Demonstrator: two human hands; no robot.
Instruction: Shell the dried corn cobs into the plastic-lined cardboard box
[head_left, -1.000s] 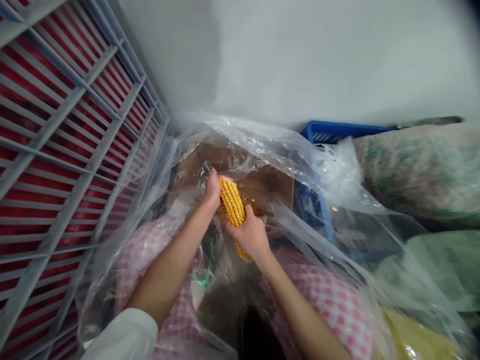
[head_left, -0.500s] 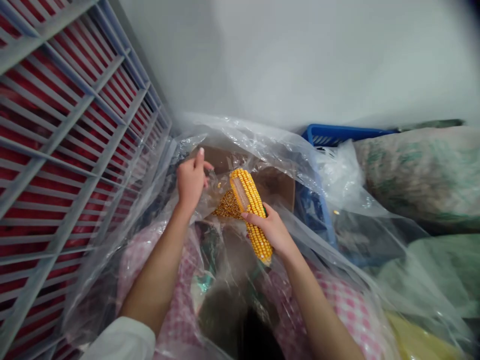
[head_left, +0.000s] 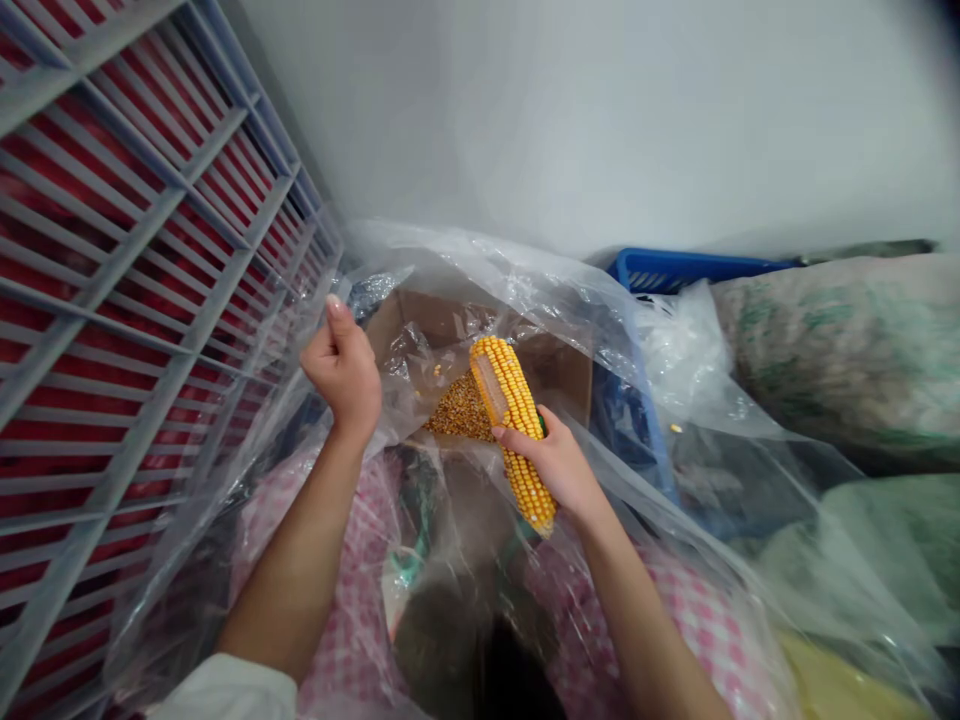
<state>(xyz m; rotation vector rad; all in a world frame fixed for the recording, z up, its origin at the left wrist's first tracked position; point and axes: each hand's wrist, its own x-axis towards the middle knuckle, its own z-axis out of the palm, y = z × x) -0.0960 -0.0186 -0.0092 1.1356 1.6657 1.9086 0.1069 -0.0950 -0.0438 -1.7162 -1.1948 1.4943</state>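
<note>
A yellow ear of corn [head_left: 521,430] is in my right hand [head_left: 559,462], thumb across its front and fingers behind. A strip near its upper end is bare of kernels, showing the pale cob. Below it, a heap of loose kernels [head_left: 456,408] lies in a cardboard box [head_left: 574,375] lined with clear plastic sheeting [head_left: 480,250]. My left hand [head_left: 343,370] is closed with the thumb pointing up, apart from the corn, beside the sheeting at the box's left. Its curled fingers are partly hidden, so whether they hold anything cannot be told.
A tall grey slatted crate [head_left: 150,290] with red contents stands close on the left. To the right are a blue basket [head_left: 637,260], a white plastic bag [head_left: 686,340] and a bulging sack [head_left: 840,350]. A pale wall [head_left: 562,120] rises behind.
My left hand has moved left, away from the corn, and its fingers have curled in. My right hand with the ear of corn has shifted slightly right.
</note>
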